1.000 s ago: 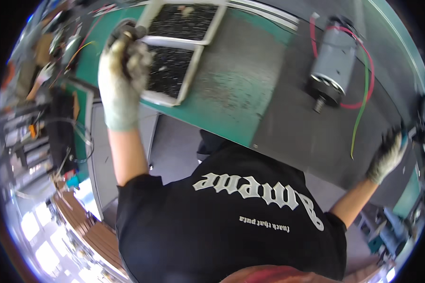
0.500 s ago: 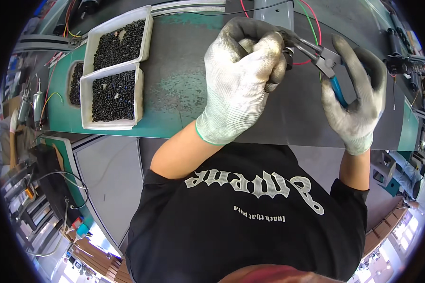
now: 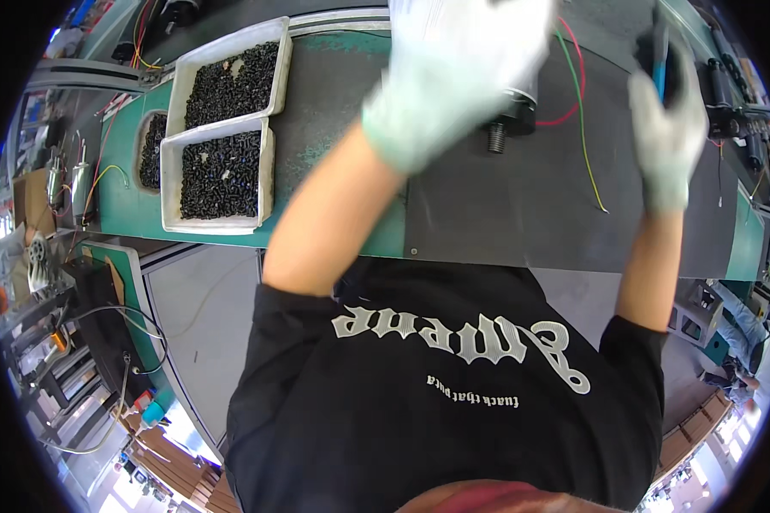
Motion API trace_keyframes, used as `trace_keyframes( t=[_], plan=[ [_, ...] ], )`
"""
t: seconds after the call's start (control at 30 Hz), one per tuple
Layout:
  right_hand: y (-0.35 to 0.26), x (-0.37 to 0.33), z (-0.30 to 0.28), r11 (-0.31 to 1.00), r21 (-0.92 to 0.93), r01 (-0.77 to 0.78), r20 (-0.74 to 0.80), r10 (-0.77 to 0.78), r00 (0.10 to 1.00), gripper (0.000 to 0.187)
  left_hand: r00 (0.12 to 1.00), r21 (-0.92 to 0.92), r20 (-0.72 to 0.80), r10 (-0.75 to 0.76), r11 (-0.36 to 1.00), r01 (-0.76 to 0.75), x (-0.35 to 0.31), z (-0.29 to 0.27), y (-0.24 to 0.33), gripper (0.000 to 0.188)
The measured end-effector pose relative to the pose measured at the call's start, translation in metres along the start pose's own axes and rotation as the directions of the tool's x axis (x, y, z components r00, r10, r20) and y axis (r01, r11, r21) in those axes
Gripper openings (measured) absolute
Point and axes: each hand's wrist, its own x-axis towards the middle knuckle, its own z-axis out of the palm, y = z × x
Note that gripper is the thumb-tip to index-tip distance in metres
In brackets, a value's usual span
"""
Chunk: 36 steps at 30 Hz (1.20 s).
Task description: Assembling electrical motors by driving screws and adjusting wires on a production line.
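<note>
My left hand (image 3: pixel 458 73), in a pale glove, reaches up past the upper edge of the view; it is smeared by motion and its fingers do not show. Beside and partly behind it lies a dark motor (image 3: pixel 522 109) with a threaded metal shaft (image 3: pixel 496 138) toward me. To the right, my gloved right hand (image 3: pixel 672 132) is closed around pliers, of which a blue handle (image 3: pixel 660 64) shows; their jaws cannot be made out. Between my hands run a green wire (image 3: pixel 583 128) and a red wire (image 3: pixel 580 77).
Two white bins (image 3: pixel 268 162) of small black parts stand at the left of the green and dark bench (image 3: pixel 488 222). A cutout (image 3: pixel 151 152) beside them holds more. Dark cylindrical motors (image 3: pixel 720 107) line the right side; metal cylinders (image 3: pixel 81 186) lie far left.
My left hand has moved up, away from the pliers' jaws, baring the motor shaft. My right hand has drawn the pliers up and to the right. The view has shifted slightly.
</note>
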Motion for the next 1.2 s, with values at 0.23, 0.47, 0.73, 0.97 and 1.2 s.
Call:
trace_keyframes(
  t=[0.23, 0.47, 0.73, 0.97, 1.2],
  plan=[
    [0.104, -0.005, 0.094, -0.187, 0.646, -0.740, 0.736, 0.409, 0.540, 0.016, 0.746, 0.395, 0.294, -0.598, 0.786, 0.475, 0.038, 0.073, -0.129, 0.069],
    [0.044, -0.005, 0.019, -0.045, 0.849, -0.526, 0.524, -0.051, 0.850, 0.046, 0.929, 0.090, 0.217, -0.300, 0.954, 0.287, 0.015, 0.028, -0.026, 0.066],
    [-0.030, -0.007, -0.085, 0.967, 0.236, 0.093, 0.385, -0.181, 0.905, 0.056, 0.907, -0.611, 0.391, -0.155, 0.693, 0.382, -0.024, -0.016, 0.026, 0.095],
    [-0.073, 0.025, -0.079, 1.000, 0.019, 0.013, 0.489, -0.021, 0.872, 0.053, 0.954, -0.644, 0.200, 0.222, 0.764, -0.043, -0.027, -0.009, 0.004, 0.069],
    [-0.082, 0.035, -0.056, 0.995, -0.022, -0.097, 0.435, 0.097, 0.895, 0.046, 0.876, -0.375, 0.173, 0.451, 0.853, -0.365, -0.039, -0.010, -0.001, 0.068]
  ],
)
